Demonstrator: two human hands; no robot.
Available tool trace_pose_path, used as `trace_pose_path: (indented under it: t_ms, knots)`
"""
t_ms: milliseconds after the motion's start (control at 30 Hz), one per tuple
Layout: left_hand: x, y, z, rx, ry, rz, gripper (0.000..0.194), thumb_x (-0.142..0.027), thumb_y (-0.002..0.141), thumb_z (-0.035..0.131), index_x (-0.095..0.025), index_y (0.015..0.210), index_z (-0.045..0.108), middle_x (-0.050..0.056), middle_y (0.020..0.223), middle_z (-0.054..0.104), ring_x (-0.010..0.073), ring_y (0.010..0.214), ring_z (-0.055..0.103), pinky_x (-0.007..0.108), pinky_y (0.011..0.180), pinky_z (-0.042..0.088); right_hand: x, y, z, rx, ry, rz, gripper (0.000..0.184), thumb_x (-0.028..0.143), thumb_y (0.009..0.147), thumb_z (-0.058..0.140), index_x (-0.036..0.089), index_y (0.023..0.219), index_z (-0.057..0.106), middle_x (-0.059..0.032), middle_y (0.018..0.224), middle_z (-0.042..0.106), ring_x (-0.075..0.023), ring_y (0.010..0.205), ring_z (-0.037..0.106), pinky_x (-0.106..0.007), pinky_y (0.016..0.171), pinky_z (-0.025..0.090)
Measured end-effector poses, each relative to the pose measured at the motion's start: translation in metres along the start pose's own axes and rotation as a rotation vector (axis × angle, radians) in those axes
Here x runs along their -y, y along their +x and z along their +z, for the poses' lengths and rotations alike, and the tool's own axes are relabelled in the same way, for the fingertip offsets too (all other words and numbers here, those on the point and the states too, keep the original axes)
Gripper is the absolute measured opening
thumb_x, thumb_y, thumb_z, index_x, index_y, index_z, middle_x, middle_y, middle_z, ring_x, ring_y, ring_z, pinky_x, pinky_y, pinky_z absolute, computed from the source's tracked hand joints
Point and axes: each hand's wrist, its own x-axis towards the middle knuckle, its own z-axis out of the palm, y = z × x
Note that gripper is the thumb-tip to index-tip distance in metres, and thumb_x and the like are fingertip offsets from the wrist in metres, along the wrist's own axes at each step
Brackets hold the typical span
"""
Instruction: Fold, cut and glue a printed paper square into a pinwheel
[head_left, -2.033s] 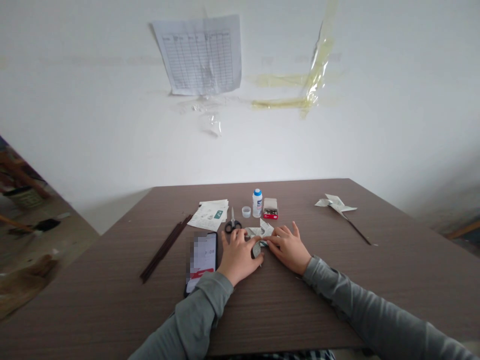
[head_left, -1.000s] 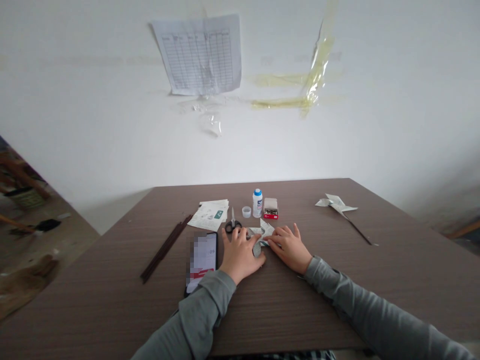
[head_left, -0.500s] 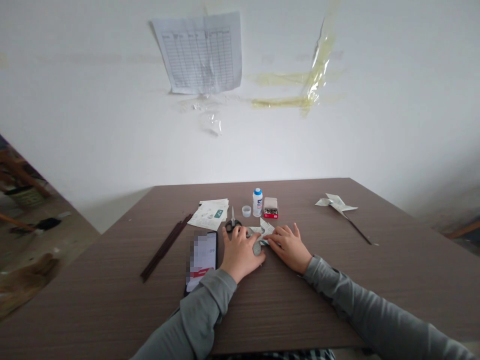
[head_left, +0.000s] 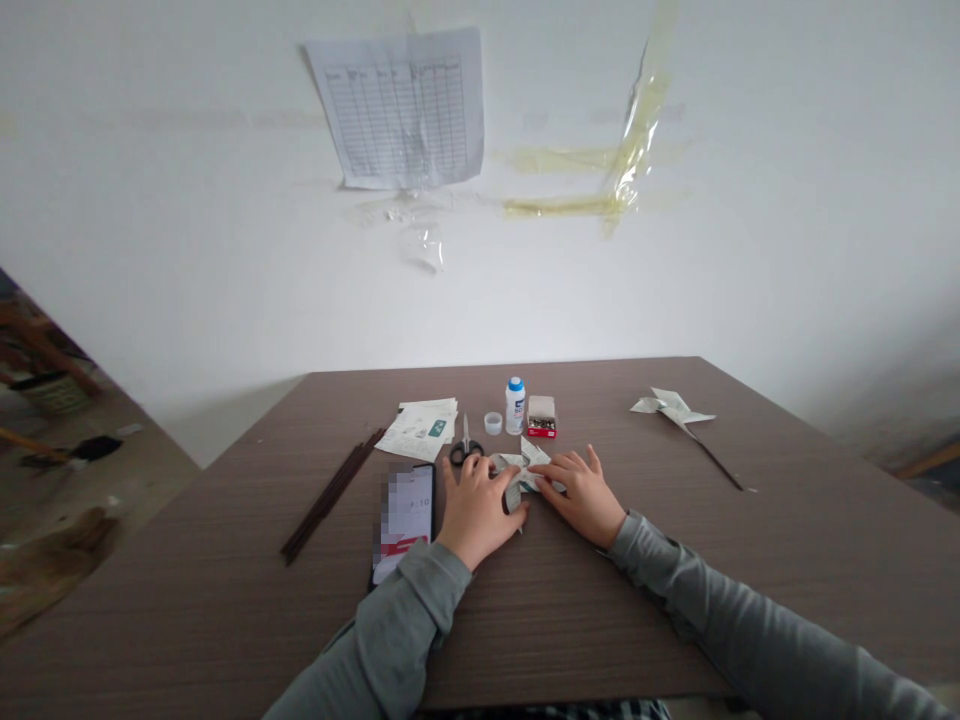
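Observation:
A folded printed-paper pinwheel lies on the table between my hands. My left hand grips its left side, thumb and index finger on a curled blade, the other fingers reaching forward. From the right, my right hand presses fingertips on its middle and right part, hiding some of it. Just beyond my left fingers are black-handled scissors. A finished-looking pinwheel on a dark stick rests at the right.
Behind the hands stand a white bottle with a blue cap, a small clear cup and a red box of metal pins. Leftward lie paper sheets, dark sticks and a phone. A wall borders the table's back.
My fingers have shifted slightly on the paper pinwheel, so a little more of its middle shows. Both hands stay in nearly the same place.

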Motion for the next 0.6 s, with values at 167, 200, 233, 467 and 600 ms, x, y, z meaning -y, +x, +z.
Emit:
trace_pose_path:
  t_ms: [167, 200, 233, 467, 600]
  knots:
    - [0.0, -0.002, 0.0, 0.018, 0.008, 0.013, 0.053, -0.035, 0.113, 0.093, -0.039, 0.166, 0.093, 0.017, 0.167, 0.086, 0.0506, 0.173, 0.067, 0.094, 0.156, 0.033, 0.004, 0.0, 0.0, -0.006, -0.098, -0.023, 0.03, 0.027, 0.12, 0.082, 0.042, 0.135, 0.102, -0.0058, 0.122, 0.095, -0.0366, 0.132, 0.086, -0.085, 0.15, 0.047]
    - [0.0, -0.002, 0.001, 0.02, 0.009, 0.015, 0.052, -0.035, 0.113, 0.092, -0.039, 0.165, 0.094, 0.017, 0.167, 0.085, 0.0507, 0.173, 0.067, 0.094, 0.156, 0.033, 0.005, 0.0, -0.001, -0.008, -0.112, -0.037, 0.029, 0.027, 0.119, 0.082, 0.042, 0.134, 0.103, -0.006, 0.121, 0.095, -0.0365, 0.131, 0.085, -0.084, 0.149, 0.049]
    - [0.0, -0.002, 0.001, 0.021, 0.009, 0.016, 0.05, -0.036, 0.113, 0.092, -0.039, 0.163, 0.094, 0.017, 0.168, 0.085, 0.051, 0.173, 0.067, 0.095, 0.155, 0.032, 0.006, 0.0, -0.002, -0.009, -0.123, -0.053, 0.03, 0.027, 0.119, 0.082, 0.042, 0.134, 0.103, -0.0069, 0.121, 0.095, -0.0368, 0.131, 0.085, -0.083, 0.148, 0.051]
    - [0.002, -0.001, -0.002, 0.03, 0.035, 0.038, 0.046, -0.041, 0.114, 0.093, -0.043, 0.16, 0.097, 0.015, 0.17, 0.085, 0.0518, 0.176, 0.064, 0.094, 0.154, 0.034, 0.016, 0.002, -0.017, 0.093, -0.127, -0.033, 0.037, 0.025, 0.124, 0.072, 0.039, 0.141, 0.102, -0.0138, 0.133, 0.095, -0.0431, 0.14, 0.084, -0.098, 0.145, 0.046]
    - [0.002, 0.001, -0.005, 0.037, 0.044, 0.054, 0.046, -0.041, 0.113, 0.094, -0.042, 0.158, 0.097, 0.016, 0.171, 0.085, 0.0534, 0.177, 0.063, 0.096, 0.153, 0.034, 0.022, 0.003, -0.02, 0.099, -0.129, 0.002, 0.033, 0.026, 0.124, 0.078, 0.042, 0.138, 0.103, -0.0118, 0.133, 0.096, -0.0428, 0.141, 0.085, -0.095, 0.148, 0.046]
